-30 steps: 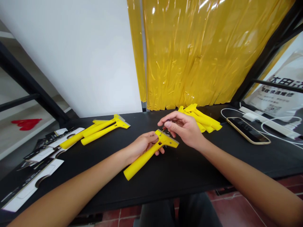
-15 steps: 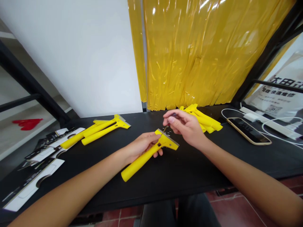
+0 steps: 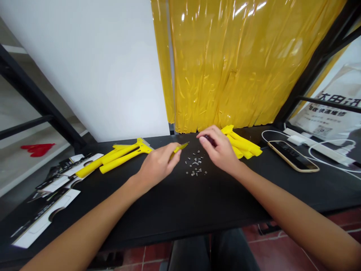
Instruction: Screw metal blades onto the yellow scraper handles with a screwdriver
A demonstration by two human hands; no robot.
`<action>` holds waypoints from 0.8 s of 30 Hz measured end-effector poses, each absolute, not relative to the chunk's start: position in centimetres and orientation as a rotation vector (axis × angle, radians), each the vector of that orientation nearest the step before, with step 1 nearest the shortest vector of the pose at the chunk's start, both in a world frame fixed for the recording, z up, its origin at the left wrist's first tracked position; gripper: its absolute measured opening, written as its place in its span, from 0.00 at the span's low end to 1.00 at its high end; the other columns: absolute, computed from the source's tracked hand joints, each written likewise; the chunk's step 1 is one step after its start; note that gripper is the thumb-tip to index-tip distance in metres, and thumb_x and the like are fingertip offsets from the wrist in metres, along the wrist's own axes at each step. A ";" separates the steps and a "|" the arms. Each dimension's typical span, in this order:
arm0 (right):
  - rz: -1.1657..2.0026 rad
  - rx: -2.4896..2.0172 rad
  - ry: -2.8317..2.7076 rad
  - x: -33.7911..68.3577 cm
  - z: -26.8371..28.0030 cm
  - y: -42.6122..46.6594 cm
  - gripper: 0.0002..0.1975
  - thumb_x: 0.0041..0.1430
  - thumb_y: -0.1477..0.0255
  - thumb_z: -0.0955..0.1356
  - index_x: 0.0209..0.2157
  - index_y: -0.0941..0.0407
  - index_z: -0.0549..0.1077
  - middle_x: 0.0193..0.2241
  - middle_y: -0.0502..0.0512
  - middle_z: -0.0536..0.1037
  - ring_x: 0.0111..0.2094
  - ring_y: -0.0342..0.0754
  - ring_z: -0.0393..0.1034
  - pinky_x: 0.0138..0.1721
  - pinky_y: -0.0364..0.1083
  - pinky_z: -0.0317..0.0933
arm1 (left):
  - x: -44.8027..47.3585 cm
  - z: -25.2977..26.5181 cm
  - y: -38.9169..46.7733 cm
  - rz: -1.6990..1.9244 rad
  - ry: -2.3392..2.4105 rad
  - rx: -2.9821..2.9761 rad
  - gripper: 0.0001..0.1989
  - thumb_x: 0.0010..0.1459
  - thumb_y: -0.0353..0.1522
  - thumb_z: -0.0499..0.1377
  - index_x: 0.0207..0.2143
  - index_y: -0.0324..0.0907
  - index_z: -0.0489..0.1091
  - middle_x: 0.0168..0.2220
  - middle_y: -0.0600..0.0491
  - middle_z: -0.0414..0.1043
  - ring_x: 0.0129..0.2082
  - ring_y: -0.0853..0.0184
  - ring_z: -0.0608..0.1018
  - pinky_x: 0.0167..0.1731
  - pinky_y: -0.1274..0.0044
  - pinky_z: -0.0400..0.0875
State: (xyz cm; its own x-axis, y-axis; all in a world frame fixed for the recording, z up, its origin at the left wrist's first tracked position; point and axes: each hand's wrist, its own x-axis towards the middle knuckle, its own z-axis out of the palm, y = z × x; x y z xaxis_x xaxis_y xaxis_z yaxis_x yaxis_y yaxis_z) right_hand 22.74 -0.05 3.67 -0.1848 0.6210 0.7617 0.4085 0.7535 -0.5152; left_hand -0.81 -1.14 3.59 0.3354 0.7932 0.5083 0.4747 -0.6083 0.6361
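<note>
My left hand (image 3: 158, 162) is closed round a yellow scraper (image 3: 178, 149), turned nearly edge-on so that only part of its head shows; the handle is hidden by the hand. To the right, my right hand (image 3: 221, 147) grips a screwdriver by its dark handle (image 3: 210, 140). Its shaft cannot be made out. Small screws and nuts (image 3: 195, 163) lie scattered on the black table (image 3: 197, 210) between and below my hands. More yellow scrapers (image 3: 121, 158) rest left of my left hand, and a pile of yellow scraper handles (image 3: 244, 145) lies behind my right hand.
Black-and-white card packaging (image 3: 46, 218) is heaped at the left. On the right lie a phone (image 3: 293, 156), white cables and a power strip (image 3: 318, 145). A yellow plastic curtain (image 3: 225, 67) and a white panel (image 3: 107, 67) stand behind the table, between black frame posts (image 3: 53, 101).
My left hand has turned the scraper edge-on and moved it left and slightly up. My right hand, with the screwdriver, has come away from it. The screws and nuts are now uncovered.
</note>
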 end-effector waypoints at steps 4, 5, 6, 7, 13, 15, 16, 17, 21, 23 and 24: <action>0.453 -0.882 -2.114 23.0 2.7 0.9 0.21 0.59 0.57 0.71 0.50 0.52 0.73 0.48 0.58 0.73 0.44 0.51 0.71 0.44 0.51 0.67 | -0.6 1.7 -0.2 0.846 0.990 2.455 0.07 0.60 0.35 0.60 0.41 0.45 0.75 0.46 0.44 0.75 0.47 0.56 0.75 0.46 0.71 0.68; 0.479 -0.895 -2.207 23.2 2.4 1.2 0.26 0.56 0.55 0.73 0.52 0.52 0.72 0.51 0.59 0.73 0.47 0.54 0.71 0.48 0.52 0.66 | -0.6 1.4 0.0 0.769 1.007 2.525 0.08 0.62 0.35 0.59 0.42 0.46 0.75 0.47 0.45 0.74 0.47 0.56 0.75 0.47 0.70 0.67; 0.492 -0.905 -2.295 23.3 2.1 1.5 0.31 0.52 0.53 0.74 0.54 0.52 0.71 0.53 0.60 0.72 0.51 0.56 0.70 0.52 0.54 0.64 | -0.6 1.1 0.2 0.714 1.026 2.591 0.09 0.63 0.36 0.57 0.42 0.46 0.74 0.49 0.45 0.73 0.48 0.56 0.75 0.48 0.70 0.67; 0.504 -0.916 -2.365 23.5 1.8 1.8 0.35 0.50 0.51 0.75 0.55 0.53 0.70 0.54 0.61 0.72 0.53 0.58 0.69 0.54 0.55 0.63 | -0.5 1.0 0.3 0.674 1.049 2.650 0.10 0.65 0.36 0.55 0.43 0.46 0.74 0.50 0.45 0.73 0.49 0.56 0.74 0.49 0.69 0.66; 0.487 -0.955 -2.370 23.4 1.1 1.9 0.37 0.49 0.50 0.75 0.57 0.53 0.70 0.59 0.63 0.69 0.56 0.59 0.68 0.57 0.56 0.61 | -0.3 0.6 -0.1 0.616 1.067 2.783 0.10 0.66 0.36 0.53 0.43 0.46 0.73 0.51 0.44 0.71 0.48 0.56 0.73 0.47 0.69 0.65; 0.496 -0.928 -2.359 23.3 1.2 1.8 0.34 0.50 0.52 0.75 0.55 0.53 0.71 0.56 0.61 0.71 0.55 0.57 0.69 0.56 0.55 0.62 | -0.1 0.2 -0.2 0.589 1.061 2.807 0.11 0.67 0.36 0.52 0.44 0.46 0.73 0.49 0.43 0.71 0.46 0.56 0.73 0.45 0.69 0.65; 0.518 -0.905 -2.376 23.3 1.2 1.8 0.33 0.50 0.54 0.75 0.54 0.53 0.71 0.54 0.60 0.73 0.54 0.57 0.70 0.55 0.54 0.63 | 0.0 0.0 -0.2 0.571 1.057 2.824 0.11 0.67 0.35 0.52 0.44 0.46 0.73 0.49 0.43 0.72 0.45 0.56 0.73 0.45 0.69 0.65; 0.538 -0.883 -2.397 23.3 1.2 1.8 0.33 0.49 0.54 0.76 0.54 0.53 0.71 0.52 0.60 0.74 0.53 0.56 0.70 0.55 0.54 0.63 | 0.0 -0.2 -0.3 0.554 1.049 2.844 0.11 0.68 0.35 0.51 0.44 0.46 0.73 0.48 0.43 0.72 0.44 0.56 0.73 0.44 0.69 0.65; 0.559 -0.873 -2.448 23.6 1.1 2.0 0.37 0.47 0.54 0.77 0.56 0.53 0.69 0.54 0.61 0.73 0.54 0.57 0.69 0.55 0.54 0.62 | 0.2 -0.5 -0.4 0.480 1.030 2.972 0.13 0.68 0.32 0.49 0.46 0.46 0.73 0.50 0.42 0.71 0.43 0.56 0.74 0.43 0.69 0.66; 0.557 -0.903 -2.472 23.8 1.0 2.1 0.39 0.47 0.52 0.76 0.58 0.53 0.68 0.54 0.61 0.73 0.54 0.58 0.69 0.55 0.54 0.62 | 0.2 -0.4 -0.4 0.445 1.020 3.035 0.14 0.68 0.31 0.48 0.47 0.46 0.72 0.50 0.43 0.71 0.44 0.56 0.75 0.43 0.69 0.67; 0.553 -0.915 -2.484 23.8 1.1 2.1 0.40 0.48 0.51 0.75 0.59 0.53 0.67 0.53 0.61 0.73 0.55 0.58 0.69 0.55 0.54 0.62 | 0.2 -0.4 -0.3 0.432 1.013 3.053 0.14 0.68 0.31 0.48 0.48 0.46 0.72 0.51 0.43 0.71 0.45 0.56 0.75 0.43 0.69 0.67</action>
